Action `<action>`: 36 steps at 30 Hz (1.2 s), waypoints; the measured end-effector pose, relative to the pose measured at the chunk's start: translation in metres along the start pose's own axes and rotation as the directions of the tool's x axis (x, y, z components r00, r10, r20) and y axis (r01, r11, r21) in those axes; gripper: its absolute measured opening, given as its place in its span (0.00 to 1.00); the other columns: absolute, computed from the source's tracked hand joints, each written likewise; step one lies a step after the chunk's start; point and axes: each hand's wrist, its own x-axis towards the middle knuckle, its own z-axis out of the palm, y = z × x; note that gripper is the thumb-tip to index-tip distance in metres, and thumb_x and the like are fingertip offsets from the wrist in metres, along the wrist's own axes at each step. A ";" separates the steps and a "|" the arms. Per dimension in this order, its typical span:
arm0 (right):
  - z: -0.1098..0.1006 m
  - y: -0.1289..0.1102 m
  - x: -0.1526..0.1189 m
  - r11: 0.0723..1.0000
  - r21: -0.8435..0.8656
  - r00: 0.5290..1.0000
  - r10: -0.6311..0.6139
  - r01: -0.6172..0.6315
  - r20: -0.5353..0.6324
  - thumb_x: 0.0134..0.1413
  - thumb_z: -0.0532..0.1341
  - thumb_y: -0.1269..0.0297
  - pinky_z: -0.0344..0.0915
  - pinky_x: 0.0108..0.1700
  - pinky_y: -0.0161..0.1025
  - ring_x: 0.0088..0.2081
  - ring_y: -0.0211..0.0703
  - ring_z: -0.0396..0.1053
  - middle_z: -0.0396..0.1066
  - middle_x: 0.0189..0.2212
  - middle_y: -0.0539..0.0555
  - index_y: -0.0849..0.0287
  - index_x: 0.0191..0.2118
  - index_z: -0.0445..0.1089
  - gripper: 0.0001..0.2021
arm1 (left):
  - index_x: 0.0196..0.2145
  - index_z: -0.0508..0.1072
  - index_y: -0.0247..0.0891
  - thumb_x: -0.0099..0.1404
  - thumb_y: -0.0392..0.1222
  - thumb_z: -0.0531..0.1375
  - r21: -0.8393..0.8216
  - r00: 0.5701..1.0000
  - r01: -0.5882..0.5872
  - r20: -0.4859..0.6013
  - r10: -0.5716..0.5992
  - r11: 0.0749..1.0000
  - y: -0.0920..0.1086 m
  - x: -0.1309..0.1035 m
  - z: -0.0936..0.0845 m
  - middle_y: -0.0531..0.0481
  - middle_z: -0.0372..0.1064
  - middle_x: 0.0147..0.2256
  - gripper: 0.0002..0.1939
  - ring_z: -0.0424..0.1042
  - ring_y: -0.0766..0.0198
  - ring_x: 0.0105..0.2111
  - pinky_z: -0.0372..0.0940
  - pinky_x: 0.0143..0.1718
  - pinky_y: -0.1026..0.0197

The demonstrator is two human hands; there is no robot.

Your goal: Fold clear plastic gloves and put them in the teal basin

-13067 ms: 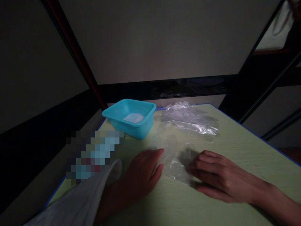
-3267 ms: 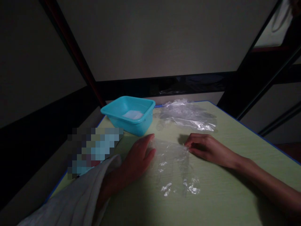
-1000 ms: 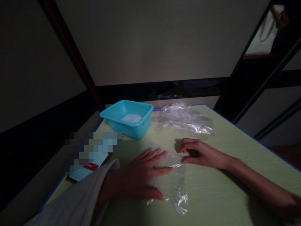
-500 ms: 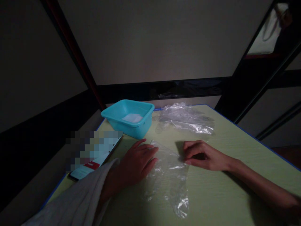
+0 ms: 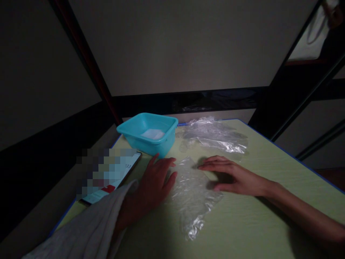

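A clear plastic bag [image 5: 192, 190], thin and crinkled, lies on the table between my hands. Beside its left edge is my left hand [image 5: 159, 183], fingers apart and holding nothing. My right hand [image 5: 229, 176] rests by the bag's right edge, its thumb and fingers spread; the thumb is close to the film, and whether it touches I cannot tell. Beyond them, a heap of similar clear plastic [image 5: 215, 135] lies near the table's far edge. To its left stands a turquoise plastic basin [image 5: 159, 145] with something flat and white [image 5: 153, 133] in it.
A phone [image 5: 118, 180] with a lit, partly blurred screen leans at the left, near my sleeve. The pale yellow-green table [image 5: 258, 223] has a blue edge. Grey panels [image 5: 175, 46] with dark strips stand behind it and to the left.
My right hand has let go of the bag, its fingers opening and reaching forward. My left hand has drawn slightly left. The bag has shifted and lies flatter.
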 end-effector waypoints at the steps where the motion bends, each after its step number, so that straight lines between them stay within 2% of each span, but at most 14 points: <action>1: -0.001 0.002 -0.001 0.998 -0.061 0.999 0.001 0.002 0.046 0.51 0.61 0.52 0.59 0.52 0.51 0.55 0.50 0.58 0.66 0.50 0.63 0.63 0.55 0.61 0.28 | 0.44 0.65 0.37 0.63 0.36 0.49 0.005 1.000 -0.010 -0.011 0.010 1.000 0.000 0.000 0.000 0.44 0.72 0.43 0.12 0.69 0.56 0.45 0.52 0.57 0.45; 3: -0.004 0.001 -0.004 0.987 -0.159 0.993 0.001 0.018 0.120 0.49 0.61 0.49 0.58 0.53 0.52 0.57 0.52 0.55 0.64 0.53 0.64 0.63 0.57 0.58 0.33 | 0.43 0.65 0.37 0.63 0.36 0.49 0.010 1.000 -0.025 -0.005 0.025 1.000 0.000 0.000 0.000 0.45 0.73 0.41 0.11 0.71 0.57 0.43 0.55 0.56 0.45; 6: -0.008 -0.005 -0.007 0.968 -0.247 0.990 0.001 0.033 0.138 0.47 0.61 0.46 0.60 0.52 0.52 0.53 0.53 0.62 0.67 0.49 0.64 0.65 0.56 0.61 0.34 | 0.42 0.66 0.36 0.63 0.35 0.49 0.009 1.000 -0.026 -0.003 0.026 1.000 0.000 0.002 0.000 0.45 0.73 0.39 0.11 0.71 0.57 0.42 0.56 0.54 0.44; 9: -0.011 -0.009 -0.010 0.955 -0.293 0.997 -0.028 0.048 0.071 0.51 0.58 0.46 0.63 0.47 0.52 0.45 0.52 0.67 0.70 0.42 0.64 0.66 0.51 0.65 0.30 | 0.40 0.67 0.36 0.63 0.35 0.49 -0.012 1.000 -0.012 -0.013 0.012 1.000 -0.001 0.002 0.000 0.45 0.73 0.38 0.10 0.71 0.57 0.41 0.57 0.54 0.44; 12: -0.011 -0.004 -0.010 0.953 -0.301 0.998 -0.043 0.030 -0.037 0.58 0.53 0.52 0.64 0.47 0.51 0.46 0.50 0.67 0.70 0.44 0.63 0.65 0.50 0.65 0.23 | 0.40 0.67 0.36 0.62 0.35 0.49 -0.020 0.999 0.000 -0.043 -0.001 1.000 0.000 0.001 0.001 0.46 0.73 0.38 0.10 0.71 0.57 0.41 0.58 0.54 0.46; 13: -0.011 -0.001 -0.009 0.955 -0.296 0.998 -0.041 0.024 -0.051 0.59 0.52 0.52 0.63 0.49 0.51 0.48 0.50 0.66 0.69 0.47 0.63 0.64 0.52 0.64 0.23 | 0.40 0.67 0.36 0.62 0.34 0.49 -0.010 0.998 -0.006 -0.062 0.006 1.000 0.000 0.001 0.002 0.46 0.73 0.38 0.10 0.71 0.57 0.42 0.58 0.54 0.46; 15: -0.008 0.003 -0.008 0.960 -0.278 0.999 -0.026 0.020 -0.018 0.56 0.54 0.47 0.60 0.53 0.54 0.55 0.54 0.60 0.63 0.54 0.64 0.64 0.58 0.58 0.30 | 0.40 0.67 0.36 0.62 0.33 0.49 0.017 0.995 -0.030 -0.091 0.031 0.999 0.001 0.000 0.002 0.46 0.73 0.39 0.11 0.71 0.57 0.43 0.59 0.54 0.47; 19: -0.003 0.007 -0.008 0.968 -0.248 0.980 0.094 -0.048 0.177 0.48 0.55 0.38 0.49 0.58 0.61 0.62 0.61 0.45 0.49 0.62 0.66 0.65 0.63 0.45 0.45 | 0.39 0.67 0.37 0.60 0.31 0.51 0.051 0.997 -0.051 -0.059 0.054 0.997 0.002 0.000 0.002 0.47 0.73 0.38 0.11 0.72 0.58 0.41 0.59 0.54 0.47; 21: -0.001 0.006 -0.010 0.965 -0.240 0.957 0.167 -0.109 0.235 0.47 0.55 0.38 0.44 0.59 0.63 0.63 0.61 0.41 0.44 0.63 0.65 0.63 0.65 0.41 0.46 | 0.38 0.67 0.37 0.59 0.31 0.51 0.057 0.998 -0.048 -0.046 0.051 0.997 0.001 0.000 0.002 0.47 0.74 0.37 0.10 0.72 0.58 0.40 0.60 0.53 0.46; 25: -0.002 0.003 -0.011 0.967 -0.196 0.952 0.204 -0.160 0.229 0.52 0.52 0.40 0.36 0.60 0.63 0.64 0.57 0.35 0.38 0.64 0.62 0.61 0.65 0.37 0.43 | 0.38 0.67 0.36 0.59 0.31 0.51 0.040 0.995 -0.060 -0.079 0.063 0.997 0.000 0.001 0.002 0.46 0.73 0.36 0.10 0.72 0.58 0.39 0.61 0.51 0.45; 29: -0.003 0.001 -0.012 0.982 -0.141 0.956 0.156 -0.123 0.248 0.52 0.53 0.42 0.33 0.61 0.62 0.64 0.54 0.36 0.38 0.65 0.61 0.60 0.65 0.35 0.43 | 0.39 0.66 0.36 0.60 0.30 0.50 -0.013 0.985 -0.138 -0.108 0.136 0.990 0.007 0.000 0.001 0.47 0.73 0.36 0.10 0.72 0.61 0.38 0.61 0.52 0.48; 33: -0.002 -0.002 -0.012 0.983 -0.147 0.954 0.146 -0.110 0.264 0.48 0.58 0.42 0.33 0.60 0.64 0.64 0.57 0.37 0.40 0.64 0.63 0.61 0.65 0.39 0.46 | 0.38 0.67 0.35 0.61 0.29 0.50 -0.157 0.964 -0.265 -0.035 0.263 0.951 0.016 -0.001 -0.004 0.46 0.72 0.37 0.10 0.71 0.63 0.40 0.59 0.53 0.53; 34: -0.002 -0.004 -0.012 0.986 -0.137 0.962 0.127 -0.096 0.243 0.47 0.59 0.42 0.34 0.61 0.63 0.64 0.57 0.38 0.41 0.64 0.63 0.60 0.64 0.42 0.45 | 0.39 0.67 0.34 0.61 0.30 0.50 -0.208 0.944 -0.323 0.004 0.331 0.923 0.017 -0.001 -0.005 0.45 0.73 0.39 0.10 0.70 0.62 0.42 0.58 0.54 0.54; 36: -0.004 -0.009 -0.010 0.993 -0.099 0.977 0.076 -0.057 0.198 0.49 0.59 0.45 0.38 0.61 0.60 0.64 0.54 0.41 0.46 0.63 0.62 0.59 0.62 0.49 0.39 | 0.42 0.67 0.33 0.62 0.32 0.51 -0.313 0.870 -0.435 0.098 0.484 0.845 0.020 -0.001 -0.007 0.44 0.72 0.43 0.11 0.68 0.61 0.47 0.56 0.55 0.55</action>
